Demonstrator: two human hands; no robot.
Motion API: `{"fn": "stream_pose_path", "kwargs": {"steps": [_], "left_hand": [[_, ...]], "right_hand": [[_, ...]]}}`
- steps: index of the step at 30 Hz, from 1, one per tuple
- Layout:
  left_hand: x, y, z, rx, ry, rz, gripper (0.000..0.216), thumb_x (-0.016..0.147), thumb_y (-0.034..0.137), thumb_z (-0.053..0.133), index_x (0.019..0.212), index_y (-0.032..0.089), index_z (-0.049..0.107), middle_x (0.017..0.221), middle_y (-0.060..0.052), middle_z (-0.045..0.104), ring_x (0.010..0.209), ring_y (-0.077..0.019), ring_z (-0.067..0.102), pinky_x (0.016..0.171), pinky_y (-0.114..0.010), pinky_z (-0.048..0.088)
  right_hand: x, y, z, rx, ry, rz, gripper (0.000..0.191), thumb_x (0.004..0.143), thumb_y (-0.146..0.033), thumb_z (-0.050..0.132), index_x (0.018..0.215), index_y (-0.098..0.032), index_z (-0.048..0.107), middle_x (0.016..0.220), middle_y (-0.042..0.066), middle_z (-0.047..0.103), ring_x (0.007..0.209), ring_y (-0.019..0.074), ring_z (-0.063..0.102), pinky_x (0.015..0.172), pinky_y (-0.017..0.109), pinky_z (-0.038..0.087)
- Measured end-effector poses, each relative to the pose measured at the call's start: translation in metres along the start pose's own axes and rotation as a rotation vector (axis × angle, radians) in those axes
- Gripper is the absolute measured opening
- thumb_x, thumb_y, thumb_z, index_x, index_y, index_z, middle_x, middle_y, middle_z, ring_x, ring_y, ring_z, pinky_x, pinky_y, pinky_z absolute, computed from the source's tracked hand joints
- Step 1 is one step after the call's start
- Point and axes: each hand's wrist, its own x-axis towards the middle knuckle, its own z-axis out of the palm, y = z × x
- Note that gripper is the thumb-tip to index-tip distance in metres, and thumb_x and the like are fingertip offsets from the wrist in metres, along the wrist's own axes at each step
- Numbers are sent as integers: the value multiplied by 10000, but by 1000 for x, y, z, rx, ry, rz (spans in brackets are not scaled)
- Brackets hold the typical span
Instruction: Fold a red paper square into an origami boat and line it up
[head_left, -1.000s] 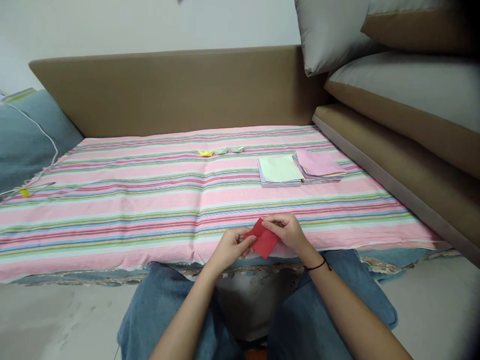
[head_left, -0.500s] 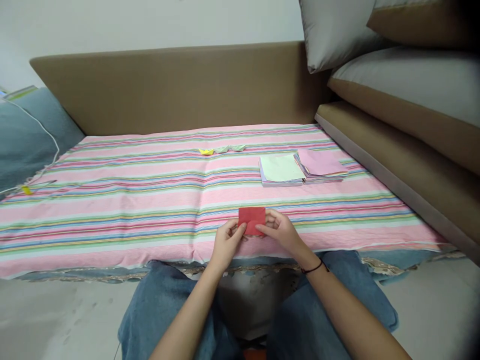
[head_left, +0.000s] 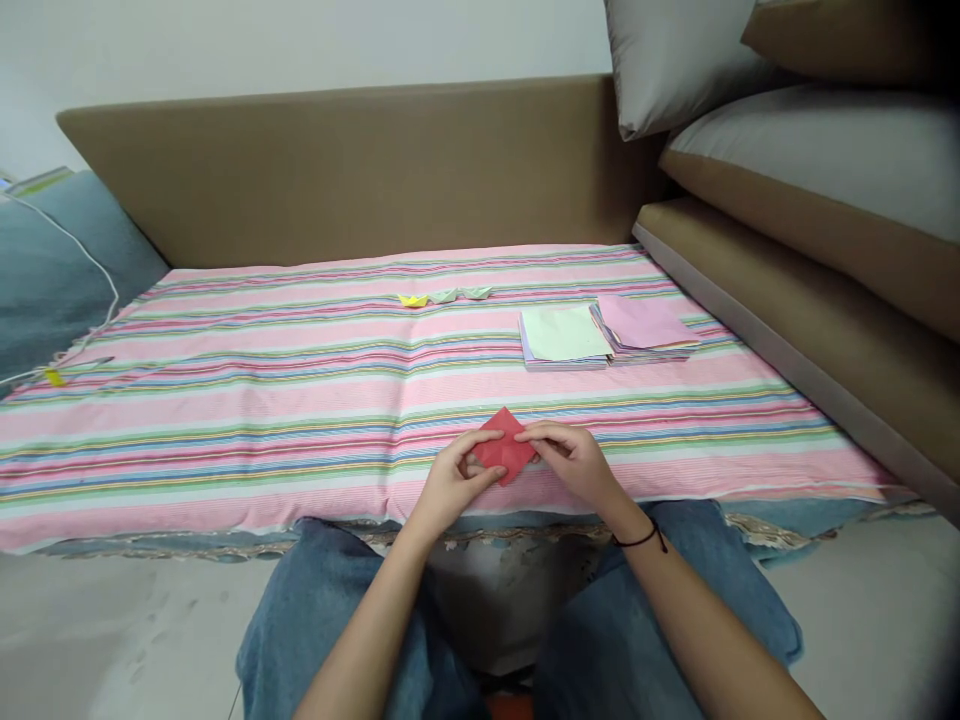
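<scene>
A small folded red paper [head_left: 504, 447] is held between both hands near the front edge of a pink striped cloth [head_left: 300, 400]. My left hand [head_left: 450, 482] pinches its left side. My right hand [head_left: 571, 460] pinches its right side, with a black band on the wrist. The paper is turned like a diamond, one corner pointing away from me.
Two stacks of coloured paper sheets [head_left: 564, 337] [head_left: 645, 325] lie to the right on the cloth. Three small folded paper shapes [head_left: 444, 296] sit farther back. Brown cushions [head_left: 810, 220] rise at the right, a white cable [head_left: 82, 260] at the left. My jeans-clad knees are below.
The red paper has been turned in my fingers from a flat rectangle to a diamond. Both hands stayed at the cloth's front edge.
</scene>
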Motion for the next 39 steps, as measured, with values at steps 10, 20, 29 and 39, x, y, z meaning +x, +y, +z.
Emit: {"fn": "stream_pose_path", "kwargs": {"steps": [10, 20, 29, 39], "left_hand": [[-7, 14, -19, 7, -141, -44, 360, 713, 256, 676, 1066, 199, 636, 1191, -92, 570, 812, -173, 646, 740, -299, 514], [-9, 16, -20, 82, -139, -40, 336, 731, 290, 661, 1057, 208, 664, 1012, -72, 665, 860, -201, 630, 708, -279, 504], [-9, 16, -18, 14, -108, -11, 321, 705, 280, 676, 1017, 206, 688, 983, -85, 666, 772, -187, 635, 629, -264, 505], [-6, 7, -5, 50, 88, 13, 234, 661, 311, 708, 841, 161, 704, 927, -84, 683, 663, -147, 610, 581, -240, 477]], "right_hand": [[-3, -9, -11, 105, -141, 65, 188, 787, -252, 557, 890, -217, 711, 916, 67, 683, 790, 180, 626, 645, 288, 520], [-6, -3, -15, 191, -221, 96, 214, 756, -258, 657, 965, -224, 686, 1035, 80, 647, 919, 198, 616, 769, 312, 519], [-7, -3, -14, 231, -240, 105, 308, 682, -228, 739, 984, -235, 680, 1045, 64, 636, 956, 201, 614, 815, 326, 523], [-7, -1, 0, 176, -32, 127, 134, 727, -324, 671, 768, -198, 692, 814, 48, 693, 729, 169, 635, 617, 270, 528]]}}
